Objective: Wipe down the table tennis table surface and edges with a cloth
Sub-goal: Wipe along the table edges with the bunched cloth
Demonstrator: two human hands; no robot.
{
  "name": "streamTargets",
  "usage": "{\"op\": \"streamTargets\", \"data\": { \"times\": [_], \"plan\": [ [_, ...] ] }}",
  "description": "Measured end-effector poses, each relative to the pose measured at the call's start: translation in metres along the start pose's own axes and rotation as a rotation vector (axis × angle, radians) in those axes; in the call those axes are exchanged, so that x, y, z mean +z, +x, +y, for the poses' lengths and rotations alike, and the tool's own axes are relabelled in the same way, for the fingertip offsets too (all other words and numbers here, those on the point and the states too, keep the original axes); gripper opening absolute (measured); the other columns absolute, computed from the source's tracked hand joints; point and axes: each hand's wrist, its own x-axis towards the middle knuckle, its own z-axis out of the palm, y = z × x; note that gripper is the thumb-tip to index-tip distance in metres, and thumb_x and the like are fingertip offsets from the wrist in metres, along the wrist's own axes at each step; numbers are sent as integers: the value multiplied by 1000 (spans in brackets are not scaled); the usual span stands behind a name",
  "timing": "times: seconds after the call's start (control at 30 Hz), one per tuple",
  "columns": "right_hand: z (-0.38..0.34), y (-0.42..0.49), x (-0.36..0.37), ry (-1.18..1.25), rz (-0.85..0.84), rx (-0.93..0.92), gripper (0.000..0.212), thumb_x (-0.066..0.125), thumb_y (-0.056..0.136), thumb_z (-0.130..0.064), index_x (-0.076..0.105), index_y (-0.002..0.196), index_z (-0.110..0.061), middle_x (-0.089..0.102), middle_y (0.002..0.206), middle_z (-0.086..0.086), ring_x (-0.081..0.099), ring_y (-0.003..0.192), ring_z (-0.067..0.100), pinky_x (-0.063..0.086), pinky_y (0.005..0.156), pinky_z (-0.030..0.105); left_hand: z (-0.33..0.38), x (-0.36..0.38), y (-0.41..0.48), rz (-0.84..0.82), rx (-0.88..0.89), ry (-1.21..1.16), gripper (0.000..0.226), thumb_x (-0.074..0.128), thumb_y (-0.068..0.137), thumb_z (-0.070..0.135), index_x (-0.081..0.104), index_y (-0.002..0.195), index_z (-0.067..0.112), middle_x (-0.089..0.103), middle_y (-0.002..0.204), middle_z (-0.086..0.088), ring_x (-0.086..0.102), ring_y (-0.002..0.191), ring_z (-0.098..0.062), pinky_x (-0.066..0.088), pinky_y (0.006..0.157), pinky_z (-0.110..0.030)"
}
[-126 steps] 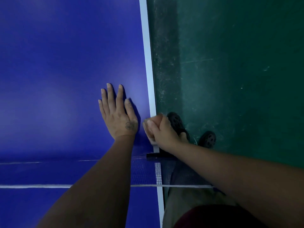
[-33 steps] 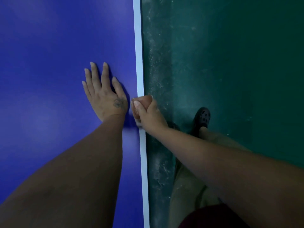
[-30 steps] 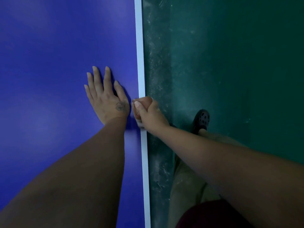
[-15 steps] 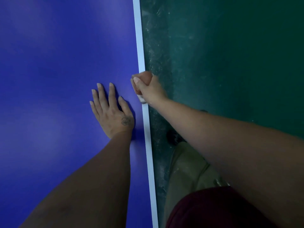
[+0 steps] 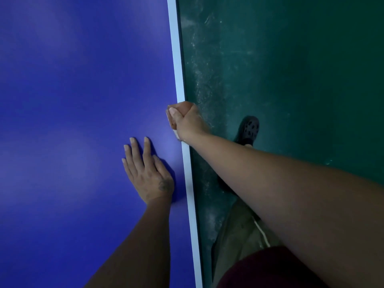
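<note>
Head view: a deep blue, smooth table tennis worktop [image 5: 83, 100] fills the left half of the picture. Its right edge is marked by a narrow white border stripe [image 5: 176, 59] that runs from the top of the picture to the bottom, slanting a little.

The left hand [image 5: 148, 173] lies palm down on the blue surface near that right edge, just short of the stripe. Its fingers are straight, slightly spread and point away from the person; it holds nothing. A small dark mark shows on the back of the hand, by the thumb.

The right hand [image 5: 187, 121] sits on the right edge itself, farther from the person than the left hand, with the thumb on the worktop side and the fingers curled over the edge. It is closed in a fist around a bunched orange-pink cloth [image 5: 184, 106] — a rounded wad shows at the top of the fist, pressed against the white stripe. A paler scrap pokes out under the heel of the hand; whether it is part of the same cloth cannot be told.

Right of the edge is a dark green floor [image 5: 301, 69], streaked with pale dust close to the worktop. On it stands a black perforated clog [image 5: 249, 127] — above it a leg in khaki trousers [image 5: 234, 235] and the hem of a maroon top [image 5: 270, 269].
</note>
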Motion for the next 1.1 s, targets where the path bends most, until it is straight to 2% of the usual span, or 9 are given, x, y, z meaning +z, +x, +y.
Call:
{"op": "streamTargets", "data": {
  "times": [0.17,0.33,0.47,0.53,0.6,0.67,0.7,0.83,1.1],
  "plan": [
    [-48,29,-10,0,20,5,79,55,106,-58,25,162,-11,51,155,15,59,132,40,56,104,51,9,-3,24,-16,-76,-75,49,46,111,8,51,159,8,42,172,-11,33,163,-32,27,131,-60],
    [-72,57,-21,-23,-44,29,83,54,105,-61,21,162,-9,48,156,15,61,129,41,56,105,52,57,9,149,0,-120,-275,45,47,110,7,56,154,4,55,162,-10,41,159,-31,31,131,-53],
    [-83,77,-20,-39,-13,-3,87,54,104,-64,20,164,-10,45,160,16,53,139,40,46,108,45,98,38,274,-44,-42,-192,47,48,111,21,55,157,11,42,171,-12,30,165,-33,19,134,-49],
    [-86,85,-20,-25,-7,-14,90,55,103,-64,19,166,-11,44,162,15,52,140,40,47,109,45,112,48,314,-74,-31,-100,52,42,113,31,49,163,20,31,178,-7,20,168,-30,11,136,-47],
    [-90,91,-21,-30,-8,-34,91,57,102,-63,18,167,-11,42,164,15,51,142,39,46,109,45,120,55,330,-67,-41,-10,55,35,114,39,40,168,30,22,181,-3,13,169,-26,5,137,-45],
    [-92,95,-22,-45,7,-65,93,56,102,-65,15,169,-13,40,167,13,50,143,37,43,103,43,121,59,332,-37,-51,37,56,32,114,43,37,170,33,21,182,-1,12,170,-24,5,137,-45],
    [-94,97,-23,-48,15,-72,94,54,102,-66,13,170,-14,38,168,12,50,144,37,42,101,44,121,62,333,-29,-46,40,57,32,114,43,38,169,33,22,181,-1,13,169,-24,6,137,-46],
    [-97,95,-27,-61,-12,-72,93,52,103,-66,10,171,-17,36,170,12,47,148,36,41,111,46,119,63,334,-14,-53,46,56,32,114,43,41,168,32,25,180,-2,16,169,-25,8,137,-46],
    [-149,130,-46,-46,-43,-42,93,53,104,-64,11,169,-12,36,168,15,49,144,40,42,110,46,120,68,337,7,-43,-6,53,41,114,34,47,166,25,30,178,-6,21,168,-29,12,136,-52]
  ]
}}
